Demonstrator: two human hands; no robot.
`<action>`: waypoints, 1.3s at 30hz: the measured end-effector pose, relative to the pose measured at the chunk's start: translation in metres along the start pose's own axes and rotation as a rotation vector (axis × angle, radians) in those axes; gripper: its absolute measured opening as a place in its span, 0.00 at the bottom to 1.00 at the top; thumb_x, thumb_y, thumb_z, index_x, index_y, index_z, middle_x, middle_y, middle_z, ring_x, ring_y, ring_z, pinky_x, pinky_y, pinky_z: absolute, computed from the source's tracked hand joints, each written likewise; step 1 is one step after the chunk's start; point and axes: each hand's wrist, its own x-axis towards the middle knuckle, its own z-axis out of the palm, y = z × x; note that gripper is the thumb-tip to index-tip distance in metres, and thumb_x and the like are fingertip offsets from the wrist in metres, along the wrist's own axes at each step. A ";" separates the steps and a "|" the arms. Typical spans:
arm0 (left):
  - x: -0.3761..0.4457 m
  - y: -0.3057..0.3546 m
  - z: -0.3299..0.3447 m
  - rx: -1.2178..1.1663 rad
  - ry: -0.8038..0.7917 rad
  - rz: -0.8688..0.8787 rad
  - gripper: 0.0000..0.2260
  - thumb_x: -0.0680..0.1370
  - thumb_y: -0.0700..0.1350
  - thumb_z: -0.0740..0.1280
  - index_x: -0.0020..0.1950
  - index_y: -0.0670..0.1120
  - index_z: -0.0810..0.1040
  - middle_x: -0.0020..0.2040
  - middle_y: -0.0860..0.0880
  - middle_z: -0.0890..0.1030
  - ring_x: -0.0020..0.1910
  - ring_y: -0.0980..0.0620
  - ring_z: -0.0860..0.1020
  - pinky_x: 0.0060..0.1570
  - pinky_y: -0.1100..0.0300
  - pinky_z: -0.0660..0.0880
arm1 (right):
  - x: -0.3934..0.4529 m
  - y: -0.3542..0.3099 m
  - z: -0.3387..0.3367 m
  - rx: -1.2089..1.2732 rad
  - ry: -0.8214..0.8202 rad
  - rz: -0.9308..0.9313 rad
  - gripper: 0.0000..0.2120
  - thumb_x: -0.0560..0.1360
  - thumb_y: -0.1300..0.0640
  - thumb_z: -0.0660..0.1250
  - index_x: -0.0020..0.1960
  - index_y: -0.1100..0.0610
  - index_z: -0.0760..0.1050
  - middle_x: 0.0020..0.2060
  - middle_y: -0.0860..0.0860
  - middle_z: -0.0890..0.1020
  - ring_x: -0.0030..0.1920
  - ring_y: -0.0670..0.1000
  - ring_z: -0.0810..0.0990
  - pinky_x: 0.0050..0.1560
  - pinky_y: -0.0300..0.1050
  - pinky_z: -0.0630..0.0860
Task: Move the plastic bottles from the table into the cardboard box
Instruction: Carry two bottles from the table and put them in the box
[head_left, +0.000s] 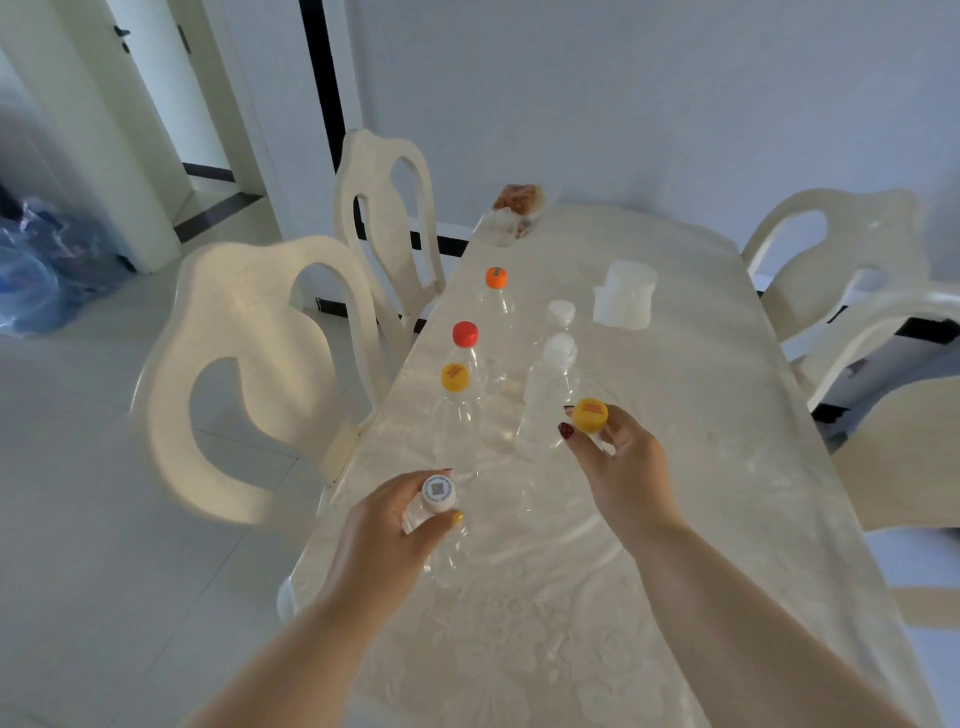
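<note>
Clear plastic bottles stand on the pale patterned tabletop (675, 493), and all of them look empty. Along the left edge a row runs away from the camera: a bottle with a yellow cap (455, 378), one with a red cap (465, 333) just behind it, and one with an orange cap (496, 278) further back. To their right stand two more bottles with white caps, the nearer (560, 347) and the farther (561, 313). Beyond those sits a white lidded tub (626, 301); what it holds cannot be seen. At the far corner lies a clear bag with something brown inside (519, 200).

The left hand (395, 525) has its grip curled round the neck of a clear bottle with a white cap (439, 492), thumb and fingers pinching just below the cap, near the left edge of the tabletop. The right hand (618, 457) pinches the neck of another clear bottle under its yellow cap (589, 414), fingertips closed tightly round it, the body of that bottle hanging below over the tabletop. Whether either held bottle touches the surface cannot be told.

Cream chairs (249, 364) stand along both sides. A blue plastic bag (31, 275) lies on the floor at far left. No cardboard box is in view.
</note>
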 end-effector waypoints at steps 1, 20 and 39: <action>0.001 0.005 0.000 -0.025 -0.015 0.028 0.16 0.71 0.50 0.76 0.58 0.57 0.82 0.54 0.62 0.84 0.56 0.65 0.80 0.60 0.59 0.76 | -0.005 -0.004 -0.007 -0.002 0.013 -0.012 0.10 0.76 0.54 0.71 0.57 0.51 0.81 0.49 0.36 0.82 0.49 0.27 0.76 0.47 0.22 0.69; -0.081 0.217 0.123 -0.156 -0.612 0.562 0.15 0.69 0.59 0.76 0.52 0.55 0.85 0.50 0.59 0.87 0.50 0.58 0.84 0.48 0.55 0.82 | -0.199 -0.035 -0.257 0.094 0.475 0.147 0.05 0.71 0.53 0.74 0.47 0.47 0.86 0.44 0.44 0.88 0.52 0.46 0.84 0.61 0.49 0.77; -0.267 0.456 0.481 -0.266 -0.814 0.752 0.12 0.68 0.60 0.70 0.50 0.61 0.82 0.49 0.65 0.84 0.51 0.66 0.82 0.46 0.74 0.75 | -0.331 0.076 -0.685 -0.035 0.764 0.198 0.07 0.70 0.55 0.76 0.48 0.49 0.86 0.45 0.43 0.88 0.50 0.45 0.85 0.57 0.46 0.77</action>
